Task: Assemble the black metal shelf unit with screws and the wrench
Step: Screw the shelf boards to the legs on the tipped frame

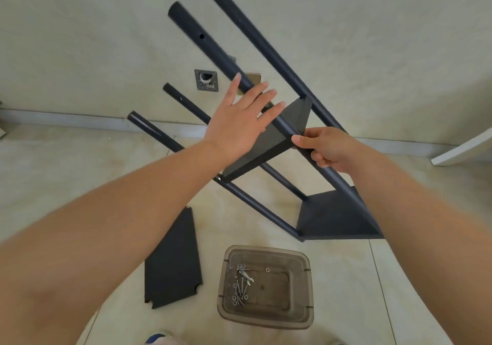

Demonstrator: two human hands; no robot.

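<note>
The black metal shelf unit leans tilted over the floor, its several round poles (pixel 213 49) pointing up to the left. Two black shelf panels sit on the poles: a middle one (pixel 277 137) and a lower one (pixel 335 217) near the floor. My left hand (pixel 239 115) lies flat with straight fingers against the middle panel and a pole. My right hand (pixel 327 147) grips a pole just below that panel's corner. A loose black shelf panel (pixel 173 262) lies on the floor. Screws and a wrench (pixel 243 282) lie in a clear plastic box (pixel 300 315).
A wall with a skirting board runs behind the unit, with an open wall socket box (pixel 206 80). A white board (pixel 463 147) juts in at the right edge. A blue and white shoe tip (pixel 157 340) shows at the bottom.
</note>
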